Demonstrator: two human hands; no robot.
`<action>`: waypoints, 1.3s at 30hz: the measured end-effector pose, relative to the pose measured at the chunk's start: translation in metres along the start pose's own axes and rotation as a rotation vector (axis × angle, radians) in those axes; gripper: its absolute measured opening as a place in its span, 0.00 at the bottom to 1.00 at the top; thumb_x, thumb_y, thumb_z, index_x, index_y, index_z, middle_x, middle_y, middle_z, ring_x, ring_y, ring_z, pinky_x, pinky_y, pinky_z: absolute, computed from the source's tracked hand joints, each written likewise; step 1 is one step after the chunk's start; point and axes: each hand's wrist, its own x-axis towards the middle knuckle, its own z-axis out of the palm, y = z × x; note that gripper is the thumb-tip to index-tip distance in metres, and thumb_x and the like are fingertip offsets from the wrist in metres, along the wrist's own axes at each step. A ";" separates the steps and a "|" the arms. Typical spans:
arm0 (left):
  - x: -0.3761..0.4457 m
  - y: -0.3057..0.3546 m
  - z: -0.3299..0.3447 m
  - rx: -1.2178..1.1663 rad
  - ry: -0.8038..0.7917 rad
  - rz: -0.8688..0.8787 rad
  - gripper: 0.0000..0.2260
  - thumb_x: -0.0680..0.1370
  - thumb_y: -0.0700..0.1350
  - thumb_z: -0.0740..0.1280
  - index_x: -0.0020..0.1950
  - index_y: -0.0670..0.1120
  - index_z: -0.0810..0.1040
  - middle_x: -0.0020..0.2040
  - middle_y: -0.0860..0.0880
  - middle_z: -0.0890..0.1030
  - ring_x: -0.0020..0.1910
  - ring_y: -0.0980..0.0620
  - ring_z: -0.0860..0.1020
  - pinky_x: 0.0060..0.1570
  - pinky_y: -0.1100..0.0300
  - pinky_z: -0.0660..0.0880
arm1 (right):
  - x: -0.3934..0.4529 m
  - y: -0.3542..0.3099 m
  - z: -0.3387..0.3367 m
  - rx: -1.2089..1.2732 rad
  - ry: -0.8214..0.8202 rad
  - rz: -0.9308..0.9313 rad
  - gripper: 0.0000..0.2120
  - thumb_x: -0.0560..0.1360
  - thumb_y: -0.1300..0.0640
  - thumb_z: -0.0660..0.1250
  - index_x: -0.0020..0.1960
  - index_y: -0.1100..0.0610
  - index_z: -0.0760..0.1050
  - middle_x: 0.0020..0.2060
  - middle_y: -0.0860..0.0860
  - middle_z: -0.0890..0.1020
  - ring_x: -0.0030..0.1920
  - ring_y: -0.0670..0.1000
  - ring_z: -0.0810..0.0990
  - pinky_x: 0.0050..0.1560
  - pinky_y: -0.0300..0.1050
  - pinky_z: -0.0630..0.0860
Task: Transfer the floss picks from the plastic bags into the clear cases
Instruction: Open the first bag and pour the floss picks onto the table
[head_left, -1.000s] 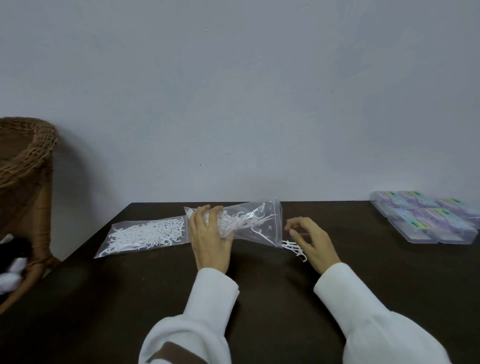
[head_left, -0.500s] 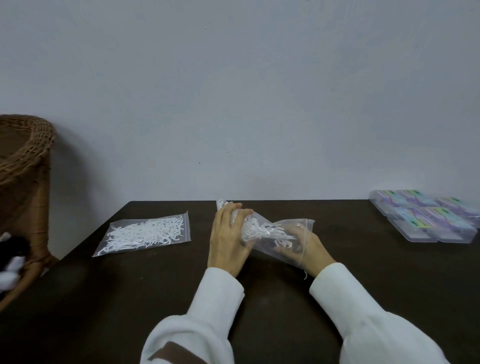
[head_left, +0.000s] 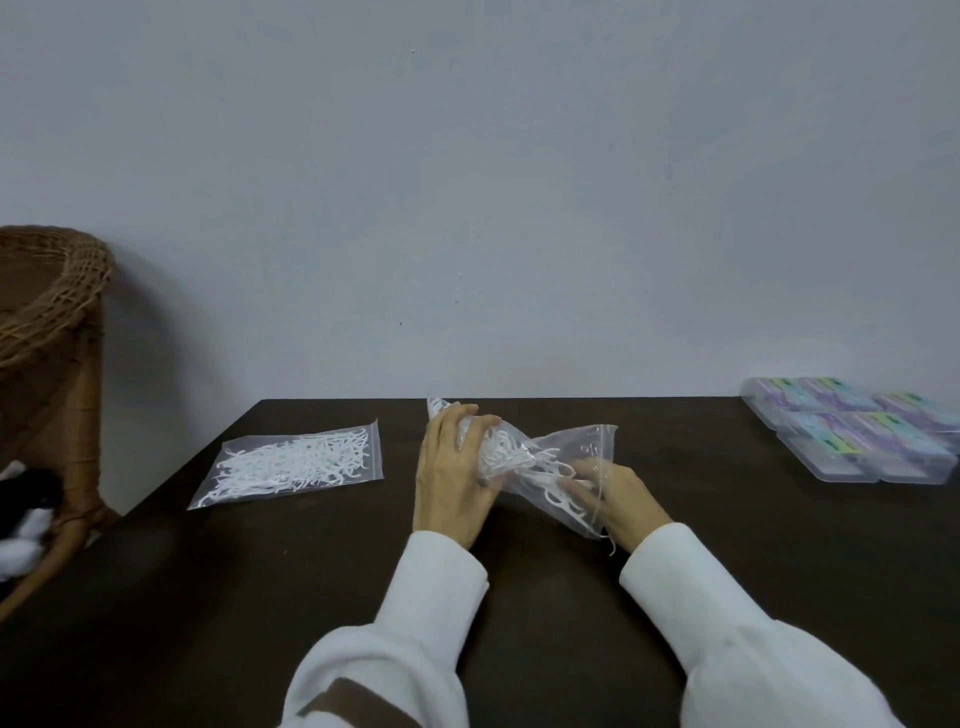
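A clear plastic bag (head_left: 576, 447) of white floss picks lies crumpled at the middle of the dark table. My left hand (head_left: 451, 478) grips its bunched left end. My right hand (head_left: 618, 493) is inside the bag's open mouth, its fingers among the floss picks (head_left: 524, 460); whether they pinch any is hidden by the plastic. A second bag of floss picks (head_left: 296, 462) lies flat and closed to the left. The clear cases (head_left: 857, 434), with coloured labels, sit grouped at the far right.
The dark table (head_left: 363, 571) ends at a grey wall behind. A wicker chair (head_left: 47, 332) stands off the table's left side, with a black and white object on it. One loose floss pick (head_left: 612, 543) lies by my right wrist.
My left hand dragged the bag to the right, away from the flat bag, and bunched its end. My right hand went from the table into the bag's mouth.
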 end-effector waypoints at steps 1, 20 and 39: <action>0.000 -0.002 0.000 -0.015 0.008 -0.027 0.25 0.65 0.44 0.78 0.60 0.47 0.76 0.64 0.45 0.72 0.66 0.48 0.67 0.62 0.55 0.68 | -0.003 -0.002 -0.004 -0.080 -0.008 -0.027 0.15 0.80 0.55 0.57 0.64 0.62 0.69 0.60 0.57 0.74 0.56 0.52 0.76 0.57 0.42 0.74; 0.006 -0.013 -0.012 -0.003 0.200 -0.257 0.24 0.65 0.42 0.78 0.59 0.45 0.77 0.61 0.44 0.73 0.64 0.48 0.66 0.61 0.51 0.72 | -0.016 0.012 -0.009 0.218 0.070 -0.087 0.16 0.77 0.66 0.54 0.54 0.48 0.71 0.48 0.48 0.79 0.51 0.49 0.78 0.56 0.46 0.74; 0.006 -0.010 -0.015 -0.028 0.285 -0.381 0.24 0.67 0.44 0.78 0.60 0.45 0.76 0.62 0.44 0.72 0.64 0.47 0.66 0.61 0.59 0.64 | -0.013 0.014 -0.008 -0.190 0.140 -0.134 0.11 0.78 0.54 0.62 0.60 0.47 0.71 0.53 0.44 0.78 0.59 0.44 0.73 0.73 0.49 0.46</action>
